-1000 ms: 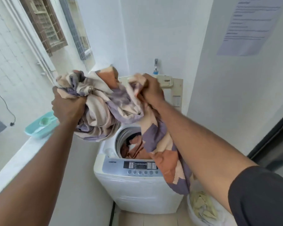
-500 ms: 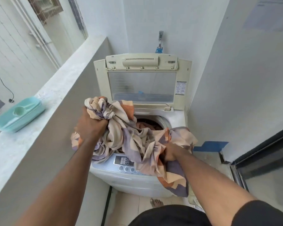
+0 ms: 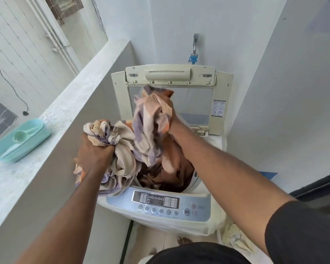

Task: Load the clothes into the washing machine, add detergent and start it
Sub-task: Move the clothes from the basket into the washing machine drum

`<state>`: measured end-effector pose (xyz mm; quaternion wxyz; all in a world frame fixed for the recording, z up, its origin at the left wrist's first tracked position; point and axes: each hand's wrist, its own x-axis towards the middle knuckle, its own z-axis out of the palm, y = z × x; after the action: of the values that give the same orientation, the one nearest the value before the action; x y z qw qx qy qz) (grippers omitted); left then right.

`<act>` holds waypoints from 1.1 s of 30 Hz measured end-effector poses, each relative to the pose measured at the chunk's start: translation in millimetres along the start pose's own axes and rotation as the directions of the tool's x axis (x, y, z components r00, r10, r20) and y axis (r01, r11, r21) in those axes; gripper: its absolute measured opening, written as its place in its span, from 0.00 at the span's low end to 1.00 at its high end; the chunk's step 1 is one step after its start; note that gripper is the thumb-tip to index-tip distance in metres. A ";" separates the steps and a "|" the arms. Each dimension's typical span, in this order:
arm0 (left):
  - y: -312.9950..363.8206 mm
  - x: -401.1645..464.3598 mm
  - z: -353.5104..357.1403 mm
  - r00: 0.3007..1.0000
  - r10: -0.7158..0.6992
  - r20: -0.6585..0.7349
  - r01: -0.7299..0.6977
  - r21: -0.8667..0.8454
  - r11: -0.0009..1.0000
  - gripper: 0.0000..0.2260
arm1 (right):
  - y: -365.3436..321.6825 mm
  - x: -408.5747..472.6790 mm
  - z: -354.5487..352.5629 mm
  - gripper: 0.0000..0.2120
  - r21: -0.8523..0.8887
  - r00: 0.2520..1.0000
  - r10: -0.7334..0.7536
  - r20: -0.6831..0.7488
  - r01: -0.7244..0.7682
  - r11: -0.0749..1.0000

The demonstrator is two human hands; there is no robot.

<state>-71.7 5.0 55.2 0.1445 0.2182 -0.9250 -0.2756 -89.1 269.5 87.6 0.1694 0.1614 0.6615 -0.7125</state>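
1. Left hand [image 3: 94,151] is fisted round a bunched end of the patterned cream, lilac and orange cloth [image 3: 122,149]. Right hand [image 3: 171,119] grips another bunch of the same cloth, raised higher.
2. The cloth hangs between the two fists over the open drum of the white top-loading washing machine [image 3: 166,206]. Part of it drapes over the drum rim below the left hand; the rest drops into the opening under the right hand.
3. Brown-orange clothes [image 3: 171,174] already lie in the drum beneath the right forearm.
4. Handling, my read: soft, light, limp fabric, big sheet, no stiffness. It'll snag on the rim rather than slide in. Best gripped in bunches near the trailing edge, fed down in stages.
5. Machine lid [image 3: 171,96] stands upright just behind the right hand. Grey-blue control panel [image 3: 158,203] sits below both forearms.
6. Pale turquoise plastic tub with a scoop [image 3: 21,141] rests on the white concrete ledge [image 3: 69,103], well apart to the left of the left hand. Probably the detergent, can't confirm.
7. Narrow white-walled nook; wall tap [image 3: 194,48] beyond the lid.
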 end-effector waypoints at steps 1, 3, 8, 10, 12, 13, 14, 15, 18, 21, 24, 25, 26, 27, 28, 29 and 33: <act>-3.9 2.2 -0.3 1.000 -0.012 0.013 0.012 -0.008 1.000 0.27 | -3.5 3.6 4.0 0.14 -0.044 1.000 0.001 -0.016 -0.001 0.999; -11.5 6.0 0.5 0.998 -0.021 0.051 0.020 0.019 1.000 0.27 | 3.2 8.5 6.0 0.21 0.061 0.998 -0.015 -0.054 0.018 0.998; -35.8 3.6 8.4 0.987 0.014 0.162 -0.040 0.161 0.986 0.26 | 81.5 0.7 -44.2 0.08 -0.415 0.968 0.196 -0.157 -0.245 0.876; -44.7 1.8 14.8 0.979 0.017 0.204 -0.052 0.168 0.984 0.25 | 113.4 7.2 -66.8 0.23 -0.814 0.929 0.197 -0.312 -0.369 0.449; -46.8 2.6 21.5 0.972 0.016 0.236 -0.056 0.163 0.985 0.26 | 132.2 4.3 -80.2 0.42 -0.956 0.961 0.003 -0.276 -0.275 0.104; -45.8 4.5 24.8 0.969 0.011 0.246 -0.054 0.167 0.984 0.26 | 140.5 5.7 -85.1 0.41 -0.960 0.957 -0.081 -0.280 -0.281 0.001; -45.0 7.4 27.7 0.967 0.001 0.254 -0.048 0.179 0.983 0.27 | 144.7 1.1 -88.9 0.35 -0.950 0.944 -0.132 -0.301 -0.309 -0.044; -44.4 10.2 29.9 0.965 -0.012 0.261 -0.040 0.194 0.980 0.28 | 148.9 -2.5 -91.8 0.27 -0.936 0.933 -0.137 -0.332 -0.344 -0.078; -45.1 19.0 34.9 0.963 -0.026 0.267 -0.028 0.195 0.980 0.31 | 169.7 -4.4 -95.6 0.14 -0.911 0.913 -0.049 -0.406 -0.409 -0.063; -57.4 24.7 37.5 0.963 -0.036 0.268 -0.014 0.185 0.983 0.35 | 168.5 4.5 -76.5 0.13 -0.864 0.889 -0.039 -0.456 -0.432 0.257; -63.0 24.9 38.1 0.963 -0.065 0.261 0.026 0.149 0.988 0.40 | 144.1 26.4 -28.6 0.12 -0.835 0.902 -0.295 -0.316 -0.116 0.539; -63.3 23.6 37.3 0.963 -0.075 0.260 0.042 0.130 0.991 0.41 | 135.9 33.7 -7.6 0.10 -0.836 0.897 -0.390 -0.207 0.045 0.547; -63.7 22.4 36.2 0.962 -0.080 0.262 0.052 0.112 0.992 0.43 | 131.3 40.7 11.8 0.09 -0.825 0.895 -0.435 -0.103 0.168 0.540; -64.6 21.5 34.2 0.959 -0.087 0.270 0.063 0.097 0.993 0.44 | 129.9 46.3 28.5 0.09 -0.829 0.922 -0.388 0.001 0.217 0.515; -66.3 21.5 31.9 0.954 -0.096 0.283 0.075 0.086 0.993 0.46 | 131.1 50.6 40.5 0.13 -0.861 0.965 -0.251 0.075 0.190 0.472; -68.4 22.3 29.7 0.948 -0.106 0.299 0.085 0.080 0.993 0.48 | 133.1 53.1 47.8 0.19 -0.910 0.991 -0.095 0.095 0.125 0.394; -83.3 31.9 24.7 0.914 -0.109 0.391 0.096 0.051 0.994 0.55 | 140.6 53.1 66.0 0.36 -0.729 0.961 0.171 0.218 0.044 0.683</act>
<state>-81.8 -62.0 -7.8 -0.0619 0.2089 -0.9265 -0.3067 -72.8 192.7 -56.6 0.3323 0.0058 0.8542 -0.3999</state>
